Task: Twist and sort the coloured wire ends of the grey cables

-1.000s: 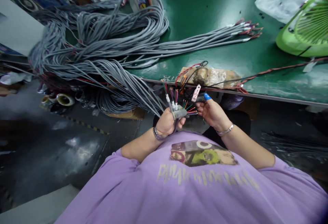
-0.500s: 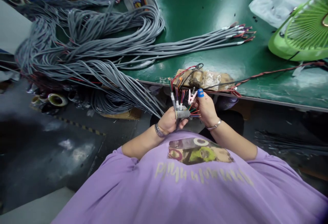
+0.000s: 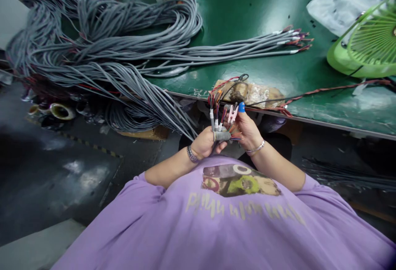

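My left hand [image 3: 206, 143] is closed round several grey cables [image 3: 215, 126] whose stripped ends fan out in red, green and white wires. Its fingertip wears a grey cot. My right hand [image 3: 246, 130], with a blue cot on one fingertip, pinches a small pink clip [image 3: 231, 113] right beside those wire ends. Both hands are held close together in front of my purple shirt, just below the edge of the green table [image 3: 247, 10].
A big heap of grey cables [image 3: 117, 47] covers the table's left and hangs over its edge. A straight bundle [image 3: 247, 47] lies across the middle. A taped brown block with leads [image 3: 247, 92] sits at the edge. A green fan [image 3: 368, 43] and a plastic bag [image 3: 340, 4] lie at right.
My right hand has moved left and up, bringing the pink clip against the wire ends in my left hand. The view has shifted slightly.
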Motion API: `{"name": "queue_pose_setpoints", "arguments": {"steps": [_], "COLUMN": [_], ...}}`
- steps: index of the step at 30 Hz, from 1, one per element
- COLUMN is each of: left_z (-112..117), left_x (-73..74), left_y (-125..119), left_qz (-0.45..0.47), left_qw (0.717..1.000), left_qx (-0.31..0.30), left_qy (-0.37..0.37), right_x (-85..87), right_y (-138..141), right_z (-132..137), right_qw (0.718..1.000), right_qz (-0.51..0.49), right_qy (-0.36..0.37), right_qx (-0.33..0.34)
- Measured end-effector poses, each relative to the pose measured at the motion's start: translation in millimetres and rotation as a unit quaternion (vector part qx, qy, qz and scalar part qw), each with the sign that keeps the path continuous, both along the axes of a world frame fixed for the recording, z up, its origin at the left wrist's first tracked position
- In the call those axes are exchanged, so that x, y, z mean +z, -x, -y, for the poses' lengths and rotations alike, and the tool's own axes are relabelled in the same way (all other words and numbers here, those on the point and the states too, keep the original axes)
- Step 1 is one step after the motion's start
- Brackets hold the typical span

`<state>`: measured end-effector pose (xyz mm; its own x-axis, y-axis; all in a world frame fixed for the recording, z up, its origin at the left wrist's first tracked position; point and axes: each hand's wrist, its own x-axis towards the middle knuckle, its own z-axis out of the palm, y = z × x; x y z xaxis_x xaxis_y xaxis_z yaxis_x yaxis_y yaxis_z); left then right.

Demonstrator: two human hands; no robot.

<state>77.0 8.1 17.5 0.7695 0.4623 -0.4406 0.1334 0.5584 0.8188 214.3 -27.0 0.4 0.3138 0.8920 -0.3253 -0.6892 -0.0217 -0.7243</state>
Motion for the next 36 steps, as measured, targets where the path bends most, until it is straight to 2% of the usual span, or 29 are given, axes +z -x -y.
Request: {"name": "queue_pose_setpoints", "arguments": {"steps": [8, 11, 16, 21, 26, 36], "left_z": [0.3, 1.3, 4.9, 10.7, 13.4, 9.0], "left_x": [-1.1, 1.5, 7.2, 8.8, 6.6, 4.7], "left_y": [0.1, 0.0, 3.0, 7.9, 6.5, 1.2], "left_qz": [0.006, 0.007, 0.01, 0.003, -0.007, 0.004], "left_qw": [1.0, 1.0, 1.0, 0.999, 0.997, 0.997], "left_qx": [0.003, 0.005, -0.004, 0.001, 0.038, 0.058], "left_qy": [0.007, 0.005, -0.001, -0.038, -0.062, -0.046], "right_x": [-5.9, -6.6, -2.2, 1.6, -1.7, -6.3], "right_y": [-1.5, -2.6, -3.4, -7.4, -11.3, -7.4], "right_z": [1.1, 2.2, 6.4, 10.8, 11.2, 6.9], "right_qw": [0.999, 0.999, 0.998, 0.996, 0.994, 0.998], "right_qz": [-0.035, -0.018, -0.011, -0.041, -0.066, -0.046], "right_qy": [-0.003, -0.01, -0.013, -0.023, -0.03, -0.013], "right_qx": [0.02, 0.034, 0.062, 0.079, 0.08, 0.031]}}
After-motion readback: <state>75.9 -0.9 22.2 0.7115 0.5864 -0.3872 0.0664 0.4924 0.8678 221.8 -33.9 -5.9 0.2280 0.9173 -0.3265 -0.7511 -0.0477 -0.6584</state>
